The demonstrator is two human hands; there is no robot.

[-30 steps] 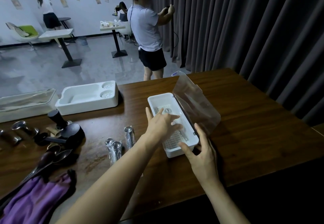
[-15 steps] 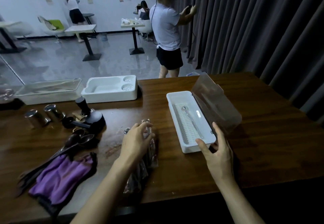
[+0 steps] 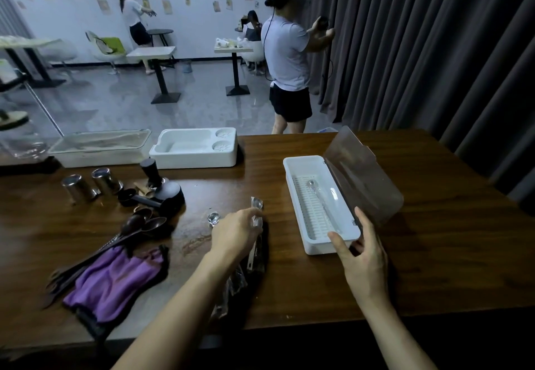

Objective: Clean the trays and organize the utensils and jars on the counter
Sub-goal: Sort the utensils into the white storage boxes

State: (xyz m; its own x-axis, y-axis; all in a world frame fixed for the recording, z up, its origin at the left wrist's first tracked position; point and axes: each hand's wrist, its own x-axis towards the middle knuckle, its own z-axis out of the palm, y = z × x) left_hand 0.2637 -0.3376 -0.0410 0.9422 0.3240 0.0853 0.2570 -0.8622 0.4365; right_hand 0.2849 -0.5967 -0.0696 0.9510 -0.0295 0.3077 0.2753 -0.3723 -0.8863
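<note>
A white utensil box (image 3: 292, 170) stands on the wooden table, its clear lid (image 3: 362, 178) tilted open to the right. One plastic-wrapped spoon (image 3: 315, 188) lies inside on the ribbed insert. My right hand (image 3: 360, 256) grips the box's near right corner, thumb on the front wall. My left hand (image 3: 236, 232) pinches a wrapped spoon (image 3: 256, 206) left of the box. Another wrapped spoon (image 3: 213, 219) lies beside that hand, and more wrapped ones lie under my forearm.
Dark spoons (image 3: 139, 225) rest on a purple cloth (image 3: 113, 280) at the left. Two steel cups (image 3: 89, 185), a black tamper (image 3: 156, 180), a white compartment tray (image 3: 194, 151) and a clear-lidded tray (image 3: 98, 146) stand further back. People stand beyond the table.
My left hand left the box, moved left to the wrapped spoons and closed on one. One spoon now lies in the box. My right hand stayed on the box's corner.
</note>
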